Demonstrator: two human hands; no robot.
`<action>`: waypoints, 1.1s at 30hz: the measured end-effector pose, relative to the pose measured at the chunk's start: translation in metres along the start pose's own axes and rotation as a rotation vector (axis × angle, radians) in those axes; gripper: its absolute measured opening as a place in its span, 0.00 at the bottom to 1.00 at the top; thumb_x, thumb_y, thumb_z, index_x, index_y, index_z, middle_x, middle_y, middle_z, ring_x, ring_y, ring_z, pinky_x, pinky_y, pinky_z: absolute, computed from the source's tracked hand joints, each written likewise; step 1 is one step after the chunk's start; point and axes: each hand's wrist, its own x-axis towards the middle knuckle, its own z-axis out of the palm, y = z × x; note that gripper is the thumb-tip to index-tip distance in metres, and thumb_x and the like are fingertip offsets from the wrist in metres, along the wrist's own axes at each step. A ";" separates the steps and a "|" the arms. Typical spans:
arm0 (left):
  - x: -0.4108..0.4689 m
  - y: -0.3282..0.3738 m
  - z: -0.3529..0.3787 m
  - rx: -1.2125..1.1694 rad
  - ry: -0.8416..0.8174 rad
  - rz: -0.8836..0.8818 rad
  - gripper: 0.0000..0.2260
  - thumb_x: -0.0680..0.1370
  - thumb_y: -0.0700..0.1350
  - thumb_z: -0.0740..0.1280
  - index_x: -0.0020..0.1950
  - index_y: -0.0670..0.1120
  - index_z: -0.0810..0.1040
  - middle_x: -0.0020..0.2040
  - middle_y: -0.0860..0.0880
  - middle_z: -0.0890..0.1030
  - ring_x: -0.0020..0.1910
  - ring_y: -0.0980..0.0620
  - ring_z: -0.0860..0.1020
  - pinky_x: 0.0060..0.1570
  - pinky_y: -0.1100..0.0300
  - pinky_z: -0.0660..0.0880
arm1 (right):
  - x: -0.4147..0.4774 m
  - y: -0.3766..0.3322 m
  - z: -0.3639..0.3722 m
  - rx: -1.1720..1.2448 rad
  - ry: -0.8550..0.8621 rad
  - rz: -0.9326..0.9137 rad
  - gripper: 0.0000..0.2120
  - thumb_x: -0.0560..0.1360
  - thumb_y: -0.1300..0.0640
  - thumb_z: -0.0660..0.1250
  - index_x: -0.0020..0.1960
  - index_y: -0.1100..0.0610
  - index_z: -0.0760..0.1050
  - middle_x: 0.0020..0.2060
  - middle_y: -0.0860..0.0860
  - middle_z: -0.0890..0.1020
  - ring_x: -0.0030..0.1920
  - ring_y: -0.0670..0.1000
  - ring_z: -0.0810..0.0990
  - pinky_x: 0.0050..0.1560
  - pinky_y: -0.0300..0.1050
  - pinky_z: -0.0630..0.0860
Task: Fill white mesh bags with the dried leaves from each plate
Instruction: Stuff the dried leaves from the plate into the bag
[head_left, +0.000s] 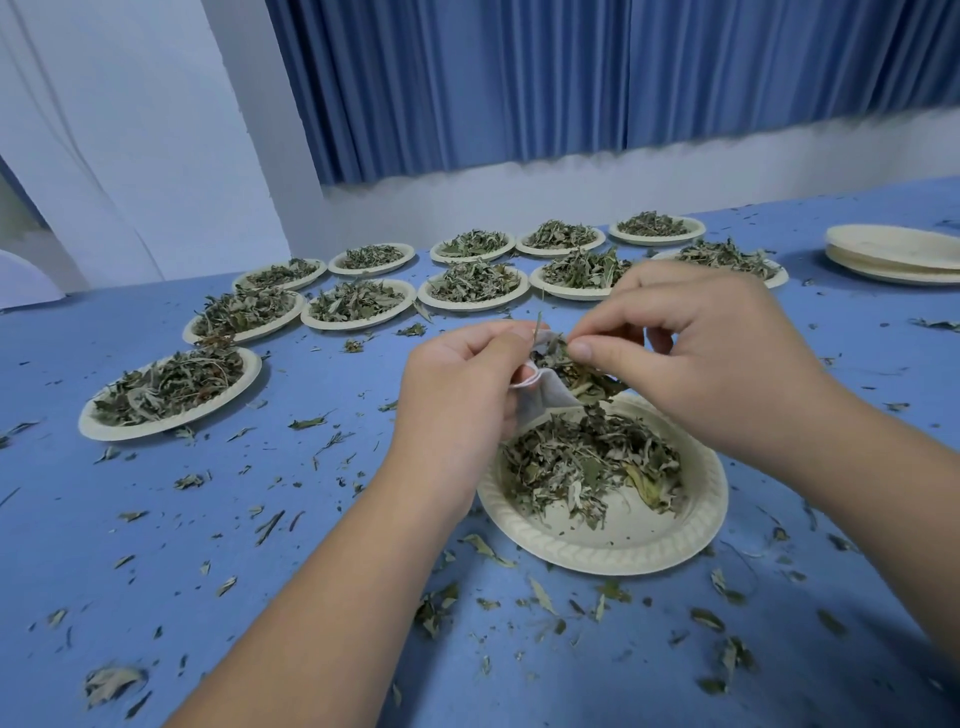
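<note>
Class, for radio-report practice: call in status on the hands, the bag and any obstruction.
Left hand grips white mesh bag open. Right hand pinches dried leaves at its mouth, above near plate. Nothing blocking.

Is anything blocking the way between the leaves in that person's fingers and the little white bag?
Nothing visible does. The left hand holds the bag by its mouth just above the near plate, and the right hand pinches leaves right at that opening, with no gap between them.
</note>
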 end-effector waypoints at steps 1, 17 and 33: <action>0.000 0.000 0.000 0.003 -0.005 -0.002 0.08 0.81 0.40 0.64 0.52 0.41 0.83 0.21 0.57 0.70 0.17 0.60 0.70 0.26 0.66 0.74 | 0.000 0.000 0.001 -0.024 -0.014 -0.001 0.01 0.72 0.57 0.73 0.42 0.53 0.84 0.35 0.45 0.79 0.37 0.40 0.74 0.39 0.28 0.65; 0.006 0.000 -0.003 -0.244 0.104 -0.011 0.07 0.78 0.37 0.65 0.43 0.40 0.82 0.28 0.49 0.68 0.20 0.57 0.58 0.19 0.68 0.57 | -0.005 0.002 0.019 0.104 -0.110 0.268 0.32 0.61 0.50 0.80 0.58 0.38 0.66 0.56 0.40 0.71 0.40 0.36 0.78 0.44 0.37 0.76; -0.002 0.001 0.003 -0.056 0.009 0.025 0.07 0.80 0.37 0.64 0.46 0.40 0.81 0.22 0.55 0.69 0.16 0.60 0.66 0.19 0.71 0.65 | -0.003 -0.001 0.008 0.203 0.029 0.206 0.06 0.65 0.60 0.78 0.40 0.51 0.83 0.34 0.45 0.81 0.35 0.45 0.79 0.40 0.42 0.78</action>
